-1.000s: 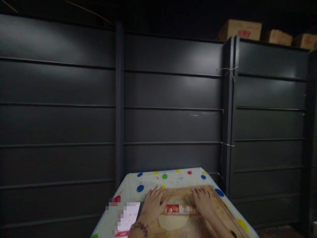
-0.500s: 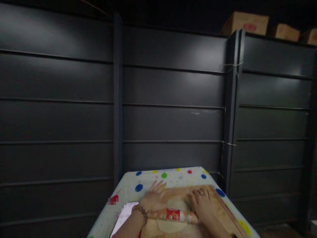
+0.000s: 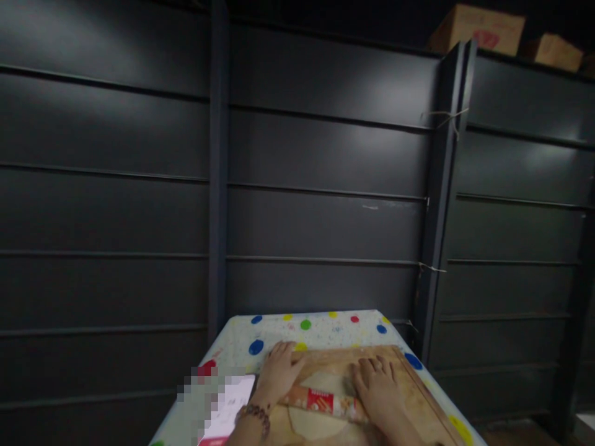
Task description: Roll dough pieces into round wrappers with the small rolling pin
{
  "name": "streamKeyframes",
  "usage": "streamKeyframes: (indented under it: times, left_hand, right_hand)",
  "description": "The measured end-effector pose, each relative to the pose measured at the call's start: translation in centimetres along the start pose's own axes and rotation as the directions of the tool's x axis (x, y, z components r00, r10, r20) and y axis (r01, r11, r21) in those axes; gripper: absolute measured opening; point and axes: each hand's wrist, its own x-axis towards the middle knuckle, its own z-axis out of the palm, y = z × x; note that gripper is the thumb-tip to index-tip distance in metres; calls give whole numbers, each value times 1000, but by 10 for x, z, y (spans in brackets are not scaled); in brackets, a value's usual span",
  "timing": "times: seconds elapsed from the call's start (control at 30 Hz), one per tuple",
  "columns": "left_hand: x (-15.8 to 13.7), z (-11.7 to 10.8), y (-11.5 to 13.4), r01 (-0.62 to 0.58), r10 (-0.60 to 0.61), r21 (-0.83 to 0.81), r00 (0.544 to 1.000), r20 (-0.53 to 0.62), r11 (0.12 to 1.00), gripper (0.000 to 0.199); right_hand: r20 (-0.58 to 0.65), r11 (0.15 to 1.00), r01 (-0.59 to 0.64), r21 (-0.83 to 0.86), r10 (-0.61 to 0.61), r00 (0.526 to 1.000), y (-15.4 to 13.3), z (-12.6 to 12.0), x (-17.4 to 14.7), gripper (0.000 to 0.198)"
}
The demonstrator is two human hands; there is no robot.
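Note:
A tan, tube-shaped roll with a red printed label [image 3: 320, 401] lies crosswise over a flat, pale sheet of what looks like dough [image 3: 316, 426]. Both rest on a wooden board [image 3: 413, 402]. My left hand [image 3: 280, 371] lies at the roll's left end, palm down, fingers stretched forward and close together past the board's edge. At the right end, my right hand [image 3: 380, 387] is flat with its fingers spread over the board. The palms hide both tips of the roll. A beaded bracelet [image 3: 255, 416] circles my left wrist.
The board stands on a table with a white, dotted cover [image 3: 274, 328]. A phone with a lit screen [image 3: 230, 406] lies left of my left forearm. A dark panelled wall [image 3: 325, 229] rises behind the table, with cardboard boxes [image 3: 481, 31] high at the right.
My left hand's fingers have drawn closer together, and the hand has turned straighter forward. The roll now slants slightly down to the right. The camera view has shifted a little.

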Motion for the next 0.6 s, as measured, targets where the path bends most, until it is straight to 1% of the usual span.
streamKeyframes:
  times: [0.07,0.13,0.2,0.3,0.4,0.47,0.53,0.6]
  left_hand:
    - [-5,4,-2,-15,15,-3,1000,-12,1000,52]
    - [-9,6,-4,-59,59,-9,998,-15,998,48]
    - [-14,8,-6,-111,111,-8,994,-4,994,43]
    - [-22,8,-8,-145,145,0,989,2,989,41]
    - [-32,4,-7,-186,186,-20,983,2,982,37]
    - [-40,-1,-5,-216,217,-32,976,16,976,39]
    - [-49,-8,-2,-212,213,-29,976,39,977,43]
    - [-57,-13,0,-195,196,-21,979,58,981,46]
  right_hand:
    - [-17,999,27,-27,-28,999,0,4,0,41]
    - [-29,999,36,-41,-37,999,1,8,-2,44]
    - [-30,999,49,-25,-49,998,1,11,-4,46]
    - [-6,995,96,32,-96,995,0,13,-10,47]
    - [27,989,128,78,-130,991,-4,7,-18,46]
    - [27,986,123,115,-127,991,-9,0,-23,46]
    - [14,982,107,153,-110,994,-13,-8,-29,47]
    - [26,979,99,178,-105,994,-15,-14,-35,49]
